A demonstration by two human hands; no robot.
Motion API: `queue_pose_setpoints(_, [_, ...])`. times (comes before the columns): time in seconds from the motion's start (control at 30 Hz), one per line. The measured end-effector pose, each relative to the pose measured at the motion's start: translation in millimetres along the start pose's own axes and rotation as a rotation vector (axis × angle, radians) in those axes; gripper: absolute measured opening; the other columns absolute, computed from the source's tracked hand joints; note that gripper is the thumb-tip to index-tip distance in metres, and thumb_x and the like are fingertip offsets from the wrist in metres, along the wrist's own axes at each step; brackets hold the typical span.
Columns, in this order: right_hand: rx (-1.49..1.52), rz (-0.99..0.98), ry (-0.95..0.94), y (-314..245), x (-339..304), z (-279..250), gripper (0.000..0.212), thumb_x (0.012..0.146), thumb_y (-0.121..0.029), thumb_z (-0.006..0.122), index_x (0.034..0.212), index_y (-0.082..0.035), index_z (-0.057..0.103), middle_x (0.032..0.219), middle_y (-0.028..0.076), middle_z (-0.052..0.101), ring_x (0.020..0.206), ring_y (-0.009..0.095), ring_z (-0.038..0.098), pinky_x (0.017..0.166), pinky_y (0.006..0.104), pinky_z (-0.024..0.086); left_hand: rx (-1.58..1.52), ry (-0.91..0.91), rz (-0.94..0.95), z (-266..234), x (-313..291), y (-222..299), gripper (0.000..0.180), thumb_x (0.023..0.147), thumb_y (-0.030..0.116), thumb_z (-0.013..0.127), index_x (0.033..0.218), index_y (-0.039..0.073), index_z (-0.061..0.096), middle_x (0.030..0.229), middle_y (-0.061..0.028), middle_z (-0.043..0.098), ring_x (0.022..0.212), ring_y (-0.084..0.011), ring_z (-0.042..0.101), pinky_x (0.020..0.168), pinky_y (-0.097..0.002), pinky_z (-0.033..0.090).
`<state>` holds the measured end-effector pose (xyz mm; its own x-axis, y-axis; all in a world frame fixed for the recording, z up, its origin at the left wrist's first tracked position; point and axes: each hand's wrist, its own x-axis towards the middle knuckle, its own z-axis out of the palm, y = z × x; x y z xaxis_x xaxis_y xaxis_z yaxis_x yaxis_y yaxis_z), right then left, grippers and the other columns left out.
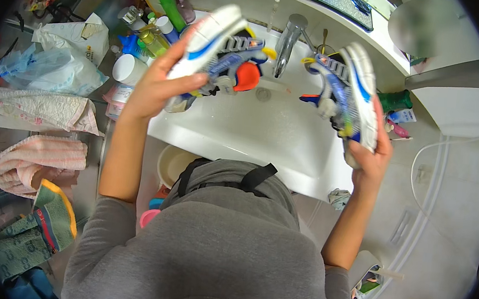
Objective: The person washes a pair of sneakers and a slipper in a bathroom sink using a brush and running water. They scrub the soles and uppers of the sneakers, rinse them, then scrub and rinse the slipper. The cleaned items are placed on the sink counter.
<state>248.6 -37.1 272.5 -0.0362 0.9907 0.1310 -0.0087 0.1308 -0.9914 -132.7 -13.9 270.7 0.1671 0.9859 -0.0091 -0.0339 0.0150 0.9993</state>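
Observation:
Over a white sink (241,129) I hold up a pair of sneakers, one in each hand, soles turned outward and openings facing each other. My left hand (162,84) is closed around the left sneaker (205,51), which has a white sole with a blue stripe, a blue-grey upper and an orange-red tongue or flap. My right hand (375,148) grips the matching right sneaker (349,88) near its lower end. Both shoes are apart and above the basin. Between them, at the back of the sink, stands a chrome faucet (290,42). Some fingers are hidden behind the shoes.
Bottles and jars (155,32) crowd the left of the sink. Beyond them lie plastic bags (51,71), a pink towel (42,159) and a green towel (36,228). A shelf (388,43) runs along the back. A beige basin (174,163) sits below the sink's front edge.

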Motion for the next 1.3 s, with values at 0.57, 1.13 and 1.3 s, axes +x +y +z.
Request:
queue_pose_setpoints(0.57, [-0.351,0.080,0.044,42,-7,-4,0.067,0.074,-0.003,0.066,0.140,-0.005,0.058,0.137,0.014,0.058,0.126,0.019,0.052,0.105,0.0309,0.039,0.440,0.041,-0.013,-19,-8,-76,0.078,0.087,0.017,0.074,0.156,0.015,0.037,0.138,-0.0083,0.055,0.126,-0.0158,0.050,0.107,-0.0302,0.038])
queue_pose_setpoints(1.13, [-0.478,0.088,0.275,75,-61,-30,0.061,0.075,0.001,0.069,0.136,0.003,0.059,0.136,0.016,0.060,0.125,0.022,0.056,0.109,0.0354,0.039,0.649,0.177,-0.123,-42,-41,-86,0.090,0.075,0.005,0.076,0.156,0.013,0.037,0.154,-0.0076,0.045,0.141,-0.0207,0.042,0.117,-0.0323,0.027])
queue_pose_setpoints(1.3, [-0.048,0.021,0.248,-22,-31,-24,0.079,0.073,-0.011,0.073,0.145,0.007,0.046,0.128,0.016,0.062,0.111,0.022,0.063,0.097,0.0324,0.048,-0.087,0.174,0.005,-36,-25,-2,0.082,0.077,0.004,0.075,0.151,0.002,0.040,0.141,-0.0118,0.054,0.127,-0.0217,0.054,0.108,-0.0337,0.041])
